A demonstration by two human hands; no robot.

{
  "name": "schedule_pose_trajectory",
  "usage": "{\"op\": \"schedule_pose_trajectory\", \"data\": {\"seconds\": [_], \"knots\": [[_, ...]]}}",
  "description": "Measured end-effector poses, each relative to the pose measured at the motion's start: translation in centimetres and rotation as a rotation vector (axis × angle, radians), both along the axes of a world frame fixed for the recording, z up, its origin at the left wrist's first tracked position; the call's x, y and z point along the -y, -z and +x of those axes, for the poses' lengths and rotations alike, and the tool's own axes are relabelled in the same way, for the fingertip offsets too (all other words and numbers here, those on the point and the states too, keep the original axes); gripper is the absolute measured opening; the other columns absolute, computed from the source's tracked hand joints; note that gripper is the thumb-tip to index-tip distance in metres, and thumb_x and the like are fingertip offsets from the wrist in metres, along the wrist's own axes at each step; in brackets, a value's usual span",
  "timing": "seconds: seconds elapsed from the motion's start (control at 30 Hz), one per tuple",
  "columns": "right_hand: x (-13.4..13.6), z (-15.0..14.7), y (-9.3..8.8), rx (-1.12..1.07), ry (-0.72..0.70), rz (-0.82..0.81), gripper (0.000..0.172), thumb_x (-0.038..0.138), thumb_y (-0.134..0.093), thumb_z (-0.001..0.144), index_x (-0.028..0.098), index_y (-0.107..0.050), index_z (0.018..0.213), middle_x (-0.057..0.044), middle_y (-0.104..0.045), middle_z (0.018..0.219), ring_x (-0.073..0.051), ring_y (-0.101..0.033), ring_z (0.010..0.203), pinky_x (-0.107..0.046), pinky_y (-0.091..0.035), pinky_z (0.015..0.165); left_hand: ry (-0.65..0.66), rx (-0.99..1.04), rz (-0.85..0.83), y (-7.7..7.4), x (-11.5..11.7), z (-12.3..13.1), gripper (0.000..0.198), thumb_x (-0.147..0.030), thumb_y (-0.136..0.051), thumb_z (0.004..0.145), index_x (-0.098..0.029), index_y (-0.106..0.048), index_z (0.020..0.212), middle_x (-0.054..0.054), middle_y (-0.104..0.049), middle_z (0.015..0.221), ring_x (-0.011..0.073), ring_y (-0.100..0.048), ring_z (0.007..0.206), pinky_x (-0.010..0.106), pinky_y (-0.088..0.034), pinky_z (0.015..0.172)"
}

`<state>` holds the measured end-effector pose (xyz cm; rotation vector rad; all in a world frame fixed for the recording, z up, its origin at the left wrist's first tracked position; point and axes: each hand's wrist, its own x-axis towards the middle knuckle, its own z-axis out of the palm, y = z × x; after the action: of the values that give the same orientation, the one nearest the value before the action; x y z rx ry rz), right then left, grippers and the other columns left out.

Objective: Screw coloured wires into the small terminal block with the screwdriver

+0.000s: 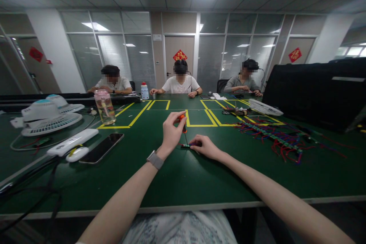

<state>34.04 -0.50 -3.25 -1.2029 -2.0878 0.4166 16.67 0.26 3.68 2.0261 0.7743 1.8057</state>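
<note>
My left hand (171,131), a watch on its wrist, is closed round the orange handle of a small screwdriver (183,122) that stands upright with its tip down on a little green terminal block (185,146) on the green table (177,183). My right hand (206,146) lies on the table beside that block, its fingers pinched on the block's right end.
A heap of red, blue and green wired terminal strips (274,137) lies to the right. At left are a phone (102,147), a white power bank (73,142), two small fans (48,118) and a pink-lidded bottle (104,106). Three people sit across the table. Yellow tape marks rectangles.
</note>
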Motion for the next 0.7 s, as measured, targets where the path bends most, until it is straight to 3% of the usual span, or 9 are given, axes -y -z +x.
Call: {"op": "schedule_pose_trajectory", "data": {"seconds": [0.1, 0.2, 0.3, 0.4, 0.5, 0.6, 0.7], "knots": [[0.01, -0.01, -0.08, 0.012, -0.003, 0.005, 0.015, 0.019, -0.066, 0.076, 0.016, -0.072, 0.089, -0.002, -0.059, 0.075, -0.012, -0.052, 0.065, -0.024, -0.041, 0.062, -0.065, -0.043, 0.026, -0.11, 0.14, -0.02, 0.024, -0.03, -0.055, 0.086, -0.023, -0.067, 0.106, 0.005, -0.057, 0.103, 0.0151, -0.058, 0.096, 0.027, -0.048, 0.085], [0.11, -0.06, -0.23, 0.019, -0.006, 0.008, 0.015, 0.018, -0.065, 0.076, 0.016, -0.072, 0.089, -0.002, -0.058, 0.075, -0.012, -0.052, 0.066, -0.024, -0.041, 0.062, 0.074, -0.034, -0.039, -0.23, 0.05, 0.03, 0.031, -0.025, -0.045, 0.091, -0.023, -0.061, 0.118, 0.007, -0.057, 0.113, 0.0155, -0.058, 0.103, 0.029, -0.047, 0.09], [0.19, -0.09, -0.32, 0.02, -0.004, 0.006, 0.015, 0.019, -0.066, 0.077, 0.016, -0.072, 0.089, -0.001, -0.058, 0.075, -0.012, -0.052, 0.065, -0.023, -0.041, 0.061, 0.149, 0.011, -0.097, -0.2, -0.12, 0.08, 0.031, -0.027, -0.049, 0.089, -0.021, -0.061, 0.117, 0.006, -0.061, 0.105, 0.0151, -0.061, 0.094, 0.027, -0.051, 0.081], [0.17, -0.08, -0.31, 0.028, -0.005, 0.009, 0.015, 0.019, -0.066, 0.077, 0.016, -0.072, 0.089, -0.001, -0.058, 0.074, -0.011, -0.051, 0.064, -0.023, -0.041, 0.061, -0.006, -0.002, -0.051, -0.14, -0.21, -0.03, 0.026, -0.032, -0.06, 0.083, -0.022, -0.068, 0.105, 0.005, -0.055, 0.098, 0.015, -0.059, 0.09, 0.026, -0.051, 0.077], [0.11, -0.03, -0.26, 0.032, -0.008, 0.013, 0.015, 0.02, -0.066, 0.077, 0.015, -0.072, 0.089, -0.002, -0.058, 0.074, -0.011, -0.051, 0.064, -0.023, -0.04, 0.061, -0.09, -0.05, -0.041, -0.15, -0.33, -0.16, 0.026, -0.031, -0.055, 0.086, -0.024, -0.068, 0.107, 0.006, -0.049, 0.104, 0.0151, -0.057, 0.095, 0.029, -0.049, 0.086], [0.05, 0.02, -0.24, 0.036, -0.016, 0.017, 0.015, 0.02, -0.066, 0.077, 0.015, -0.072, 0.09, -0.002, -0.058, 0.075, -0.012, -0.051, 0.065, -0.023, -0.04, 0.061, -0.003, -0.043, -0.075, -0.13, -0.58, -0.07, 0.034, -0.023, -0.044, 0.09, -0.024, -0.061, 0.119, 0.008, -0.051, 0.119, 0.0166, -0.055, 0.108, 0.033, -0.045, 0.096], [0.04, 0.06, -0.24, 0.034, -0.021, 0.016, 0.015, 0.019, -0.065, 0.077, 0.015, -0.072, 0.09, -0.002, -0.059, 0.075, -0.012, -0.052, 0.065, -0.024, -0.041, 0.062, 0.138, 0.031, -0.156, -0.07, -0.7, 0.12, 0.037, -0.022, -0.047, 0.089, -0.02, -0.057, 0.124, 0.009, -0.059, 0.119, 0.0175, -0.059, 0.104, 0.033, -0.049, 0.091]]}}
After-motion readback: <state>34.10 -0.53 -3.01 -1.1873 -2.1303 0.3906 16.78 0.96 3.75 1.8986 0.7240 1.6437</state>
